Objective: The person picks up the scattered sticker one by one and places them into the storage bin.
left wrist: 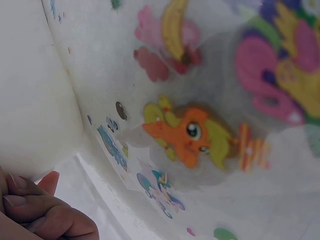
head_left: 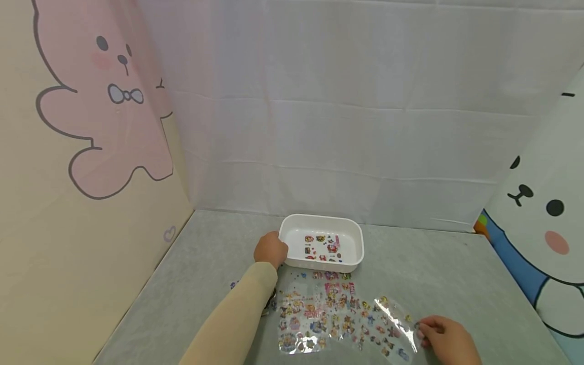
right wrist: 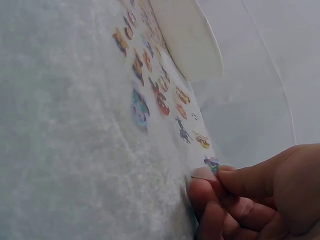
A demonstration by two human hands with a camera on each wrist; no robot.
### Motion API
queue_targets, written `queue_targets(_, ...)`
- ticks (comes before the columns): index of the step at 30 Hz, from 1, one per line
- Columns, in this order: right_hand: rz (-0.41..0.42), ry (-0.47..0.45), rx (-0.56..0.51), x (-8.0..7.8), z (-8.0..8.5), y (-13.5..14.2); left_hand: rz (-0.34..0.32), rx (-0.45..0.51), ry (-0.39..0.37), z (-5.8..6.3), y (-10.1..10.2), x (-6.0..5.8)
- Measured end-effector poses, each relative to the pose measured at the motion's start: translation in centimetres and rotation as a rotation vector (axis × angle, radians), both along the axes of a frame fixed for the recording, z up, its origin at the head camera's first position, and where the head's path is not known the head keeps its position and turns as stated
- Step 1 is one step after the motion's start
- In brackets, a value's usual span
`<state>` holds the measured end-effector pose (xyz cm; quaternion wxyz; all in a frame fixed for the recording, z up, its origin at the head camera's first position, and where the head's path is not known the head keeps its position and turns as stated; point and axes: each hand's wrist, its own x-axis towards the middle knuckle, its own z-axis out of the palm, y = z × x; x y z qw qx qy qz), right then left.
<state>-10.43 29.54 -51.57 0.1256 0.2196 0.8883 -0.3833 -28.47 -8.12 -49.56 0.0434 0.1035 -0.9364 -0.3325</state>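
Note:
My left hand (head_left: 271, 249) grips the left wall of a white plastic basin (head_left: 321, 219), its curled fingers (left wrist: 55, 215) showing against the white side in the left wrist view. A few colourful cartoon stickers (head_left: 333, 247) lie inside the basin. In front of it, transparent sticker sheets (head_left: 315, 324) overlap on the grey surface. At their right end, my right hand (head_left: 449, 340) pinches the edge of a clear sheet (head_left: 388, 327) between thumb and fingertips; the right wrist view shows that pinch at the sheet's corner (right wrist: 202, 172). Glare hides part of this sheet.
Grey cloth (head_left: 456, 274) covers the table. A white curtain (head_left: 347, 126) hangs behind the basin, and a cream wall with a pink bear (head_left: 109, 116) stands on the left. Partly under my left forearm (head_left: 232, 319) lies a small dark item (head_left: 271, 301) I cannot identify.

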Motion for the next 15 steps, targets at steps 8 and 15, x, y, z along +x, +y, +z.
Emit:
queue_targets(8,-0.082,0.036,-0.139,-0.04,-0.4,0.33,-0.011,-0.008,0.003,-0.08,-0.09,-0.08)
queue_targets(15,-0.145,0.03,-0.235,-0.5,-0.55,0.31,-0.008,-0.002,-0.004,-0.09,-0.09,-0.22)
